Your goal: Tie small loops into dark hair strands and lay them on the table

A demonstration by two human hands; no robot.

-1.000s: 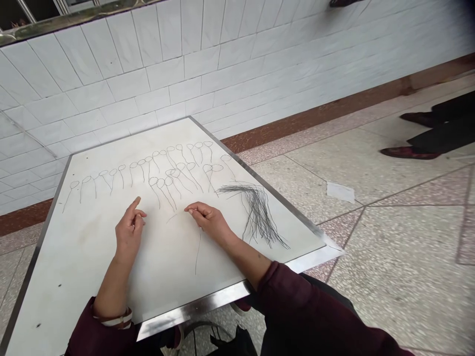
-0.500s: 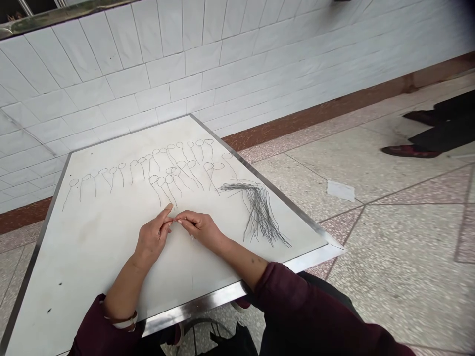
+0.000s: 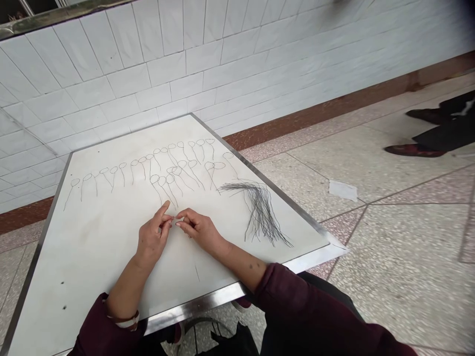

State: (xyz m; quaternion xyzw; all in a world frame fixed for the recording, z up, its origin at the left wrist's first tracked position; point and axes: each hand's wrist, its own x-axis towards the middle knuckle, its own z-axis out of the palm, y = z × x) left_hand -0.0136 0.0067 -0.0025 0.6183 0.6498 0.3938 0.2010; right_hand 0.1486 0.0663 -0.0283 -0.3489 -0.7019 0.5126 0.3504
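Along the far half of the table (image 3: 208,301), starting near its left edge, you have a row of looped strands (image 3: 148,168) laid side by side, each loop apart from the next, probably so that they do not tangle. Near the middle of the table your left hand (image 3: 152,237) is narrowed to a pinch, thumb and forefinger tips closed on a strand (image 3: 195,271) too fine for a fuller grip. Your right hand (image 3: 198,228) meets it fingertip to fingertip, pinching the same strand, whose tail trails toward the near edge. Toward the right edge a loose bundle of straight strands (image 3: 260,210) lies fanned out, close to your right hand. On the floor beyond, another person's shoes (image 3: 411,149) show.
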